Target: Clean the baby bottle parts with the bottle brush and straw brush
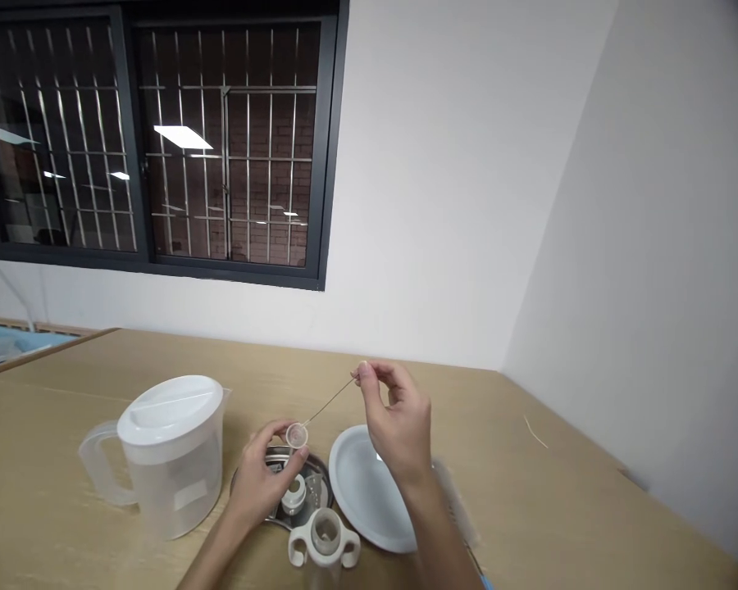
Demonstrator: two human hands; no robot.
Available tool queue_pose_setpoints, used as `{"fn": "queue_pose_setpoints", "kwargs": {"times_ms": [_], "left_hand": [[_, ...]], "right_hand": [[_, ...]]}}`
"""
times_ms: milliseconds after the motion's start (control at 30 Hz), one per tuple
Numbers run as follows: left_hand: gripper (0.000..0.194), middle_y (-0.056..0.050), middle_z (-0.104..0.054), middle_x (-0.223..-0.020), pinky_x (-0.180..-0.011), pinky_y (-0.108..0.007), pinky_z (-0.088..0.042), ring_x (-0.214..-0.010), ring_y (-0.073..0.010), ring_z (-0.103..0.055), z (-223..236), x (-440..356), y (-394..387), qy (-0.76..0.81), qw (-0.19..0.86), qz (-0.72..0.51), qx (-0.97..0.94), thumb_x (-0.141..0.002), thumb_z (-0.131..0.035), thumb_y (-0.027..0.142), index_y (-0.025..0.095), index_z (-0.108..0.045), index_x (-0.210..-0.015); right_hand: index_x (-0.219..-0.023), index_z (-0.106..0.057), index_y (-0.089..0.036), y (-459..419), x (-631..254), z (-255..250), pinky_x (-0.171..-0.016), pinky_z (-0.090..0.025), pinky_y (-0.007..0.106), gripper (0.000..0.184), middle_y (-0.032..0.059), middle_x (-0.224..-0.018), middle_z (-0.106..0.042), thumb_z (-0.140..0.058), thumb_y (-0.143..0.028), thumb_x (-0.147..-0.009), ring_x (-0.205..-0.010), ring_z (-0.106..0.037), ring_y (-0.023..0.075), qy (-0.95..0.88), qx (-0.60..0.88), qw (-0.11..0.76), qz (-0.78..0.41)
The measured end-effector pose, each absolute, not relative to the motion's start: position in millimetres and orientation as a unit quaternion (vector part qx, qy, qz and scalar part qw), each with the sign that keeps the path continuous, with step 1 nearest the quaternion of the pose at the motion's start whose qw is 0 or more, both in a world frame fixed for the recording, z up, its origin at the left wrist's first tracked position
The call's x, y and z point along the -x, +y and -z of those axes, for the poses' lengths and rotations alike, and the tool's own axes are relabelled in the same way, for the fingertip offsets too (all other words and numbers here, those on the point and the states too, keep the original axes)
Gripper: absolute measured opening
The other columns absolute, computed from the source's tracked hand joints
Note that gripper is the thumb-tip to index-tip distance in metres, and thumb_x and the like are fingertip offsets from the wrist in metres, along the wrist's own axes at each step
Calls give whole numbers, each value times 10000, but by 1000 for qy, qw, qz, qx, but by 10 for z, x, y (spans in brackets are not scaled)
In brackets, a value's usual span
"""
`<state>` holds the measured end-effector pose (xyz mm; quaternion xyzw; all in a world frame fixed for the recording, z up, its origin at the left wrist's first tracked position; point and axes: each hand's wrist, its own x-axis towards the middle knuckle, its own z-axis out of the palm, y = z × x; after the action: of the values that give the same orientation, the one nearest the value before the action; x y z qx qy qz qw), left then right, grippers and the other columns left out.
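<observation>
My left hand (259,477) pinches a small round translucent cap-like piece (297,435) between thumb and fingers. Held by thumb and fingertips, a thin stiff wire (330,401) slants down from my right hand (401,416) to the edge of that piece. Whether its tip touches the piece or passes into it, I cannot tell. Below my left hand lies a round metal tray (327,475), partly covered by it, with a white collar-like ring (293,496) and other small parts on it. Nearest to me stands an uncapped bottle with two white handles (325,541).
To the left stands a translucent pitcher with a white lid (173,459). A pale blue oval basin (369,496) sits under my right forearm, with a clear flat item (455,501) beyond it. A thin pale strand (535,432) lies to the right. Wall and window rise behind the table.
</observation>
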<state>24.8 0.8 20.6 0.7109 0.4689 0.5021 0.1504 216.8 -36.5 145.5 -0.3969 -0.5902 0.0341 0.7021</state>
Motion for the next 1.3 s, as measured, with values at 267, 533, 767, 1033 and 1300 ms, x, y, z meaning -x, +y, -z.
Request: {"fn": "queue_pose_setpoints", "kwargs": {"times_ms": [267,533,767,1033,1300], "left_hand": [[338,-54,-711,-1028,-860,-381,-485,-956,-234,-641,-252,-299,-76,463,138,-500,-719,-812,-638,411,230,-629,-1097],[315,-51,-707,-1011,-846,-373,-492,-914,-222,-645,-250,-309,-101,450,131,-500,-728,-816,-635,383,227,-619,-1089],[315,-44,-716,-997,-840,-369,-498,-903,-221,-651,-268,-312,-86,444,125,-505,-730,-814,-646,377,236,-624,-1095],[335,-68,-713,-1075,-892,-385,-488,-976,-237,-653,-242,-343,-106,427,146,-506,-735,-822,-645,393,234,-648,-1118],[409,-97,-725,-1083,-882,-376,-512,-988,-259,-671,-218,-379,-86,414,301,-519,-685,-780,-685,418,186,-672,-1116]], "right_hand": [[-854,-648,-196,-339,-2127,-1429,-746,-521,291,135,25,-802,-701,-587,-302,-913,-756,-667,157,-611,406,679,-28],[-858,-640,-198,-313,-2136,-1407,-742,-529,295,132,25,-798,-699,-587,-306,-914,-753,-668,159,-595,417,687,-16],[-857,-636,-201,-327,-2107,-1414,-734,-516,282,124,21,-794,-694,-570,-283,-922,-755,-663,157,-633,409,657,0],[-844,-621,-202,-284,-2003,-1370,-725,-503,261,145,15,-774,-684,-540,-279,-936,-740,-646,148,-676,394,622,-21],[-856,-610,-206,-185,-1987,-1296,-730,-510,265,181,30,-780,-692,-497,-310,-952,-748,-657,159,-689,391,605,-72]]}}
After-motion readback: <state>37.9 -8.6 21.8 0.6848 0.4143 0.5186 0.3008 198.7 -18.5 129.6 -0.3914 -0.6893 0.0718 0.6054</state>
